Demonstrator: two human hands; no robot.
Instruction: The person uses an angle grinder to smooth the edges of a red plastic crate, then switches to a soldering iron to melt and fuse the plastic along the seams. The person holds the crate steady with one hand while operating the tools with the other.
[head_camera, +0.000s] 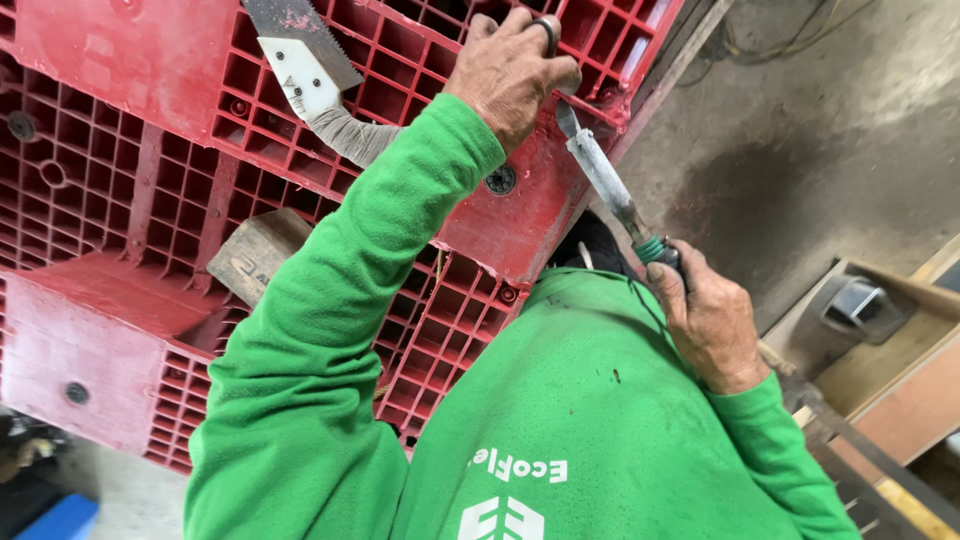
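A red plastic pallet (120, 150) with a grid of open cells lies in front of me, tilted. My left hand (510, 70) reaches over its far edge, fingers curled on the rim, with a thin black strip (545, 30) looped over one finger. My right hand (710, 325) grips the green-wrapped handle of a soldering-iron-like metal tool (605, 180). The tool's tip touches the pallet's edge just below my left hand. Both of my sleeves are green.
A saw blade with a white, tape-wrapped handle (305, 70) rests on the pallet. A wooden block (255, 250) sits lower on it. At the right stands a wooden box holding a metal part (855, 300) beside stained concrete floor (800, 130). A blue object (60, 520) lies at the bottom left.
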